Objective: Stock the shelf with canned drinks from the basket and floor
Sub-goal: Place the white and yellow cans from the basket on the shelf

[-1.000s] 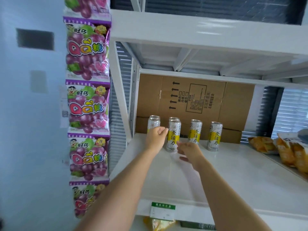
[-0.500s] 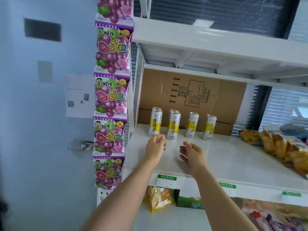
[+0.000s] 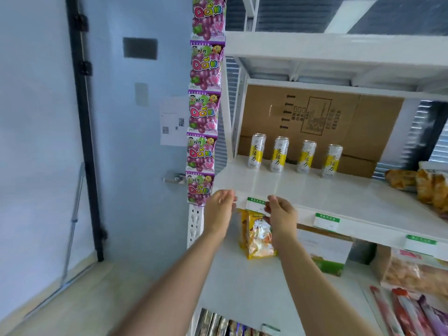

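Strip of candy packs [image 3: 203, 112] hanging at far left. Left hand [image 3: 219, 206] slack and empty at the shelf [image 3: 315, 195] lip; right hand [image 3: 282, 213] likewise, loosely curled on nothing. Up and back from both: four cans [image 3: 281, 154], upright, spaced along the cardboard box [image 3: 339, 122], roughly equal reach. Orange snack bags [image 3: 421, 183] far right. No basket in view.

Cans [image 3: 256, 151] read 茶活力; hanging candy packets [image 3: 203, 110] read 旺仔 QQ糖.
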`<act>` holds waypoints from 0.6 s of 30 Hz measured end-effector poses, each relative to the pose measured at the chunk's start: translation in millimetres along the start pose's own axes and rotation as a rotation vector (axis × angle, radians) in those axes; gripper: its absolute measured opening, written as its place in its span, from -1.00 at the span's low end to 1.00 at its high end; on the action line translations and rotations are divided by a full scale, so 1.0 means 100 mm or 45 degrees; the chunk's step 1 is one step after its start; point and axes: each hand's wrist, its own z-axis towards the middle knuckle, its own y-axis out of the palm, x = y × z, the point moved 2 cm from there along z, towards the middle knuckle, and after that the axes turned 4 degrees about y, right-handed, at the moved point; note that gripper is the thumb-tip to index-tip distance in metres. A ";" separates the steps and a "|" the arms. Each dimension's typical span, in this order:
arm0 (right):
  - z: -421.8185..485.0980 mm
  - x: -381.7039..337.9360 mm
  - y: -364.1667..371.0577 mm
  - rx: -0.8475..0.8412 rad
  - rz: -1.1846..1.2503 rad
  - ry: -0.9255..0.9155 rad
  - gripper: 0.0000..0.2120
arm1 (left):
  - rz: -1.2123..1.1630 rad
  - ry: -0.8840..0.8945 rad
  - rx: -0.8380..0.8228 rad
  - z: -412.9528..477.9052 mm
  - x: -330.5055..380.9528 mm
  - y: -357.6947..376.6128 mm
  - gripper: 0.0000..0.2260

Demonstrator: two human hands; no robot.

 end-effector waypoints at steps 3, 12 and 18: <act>-0.38 0.25 0.10 -0.112 -0.014 0.074 -0.82 | 0.117 -0.034 0.109 -0.39 -0.12 -0.41 -0.75; -1.58 0.90 0.99 -0.513 -0.045 0.304 -0.86 | 0.193 -0.161 0.513 -1.15 -0.24 -2.14 -0.78; -2.54 1.29 1.91 -0.785 -0.139 0.376 -0.85 | 0.204 -0.297 0.721 -1.60 -0.38 -3.46 -0.77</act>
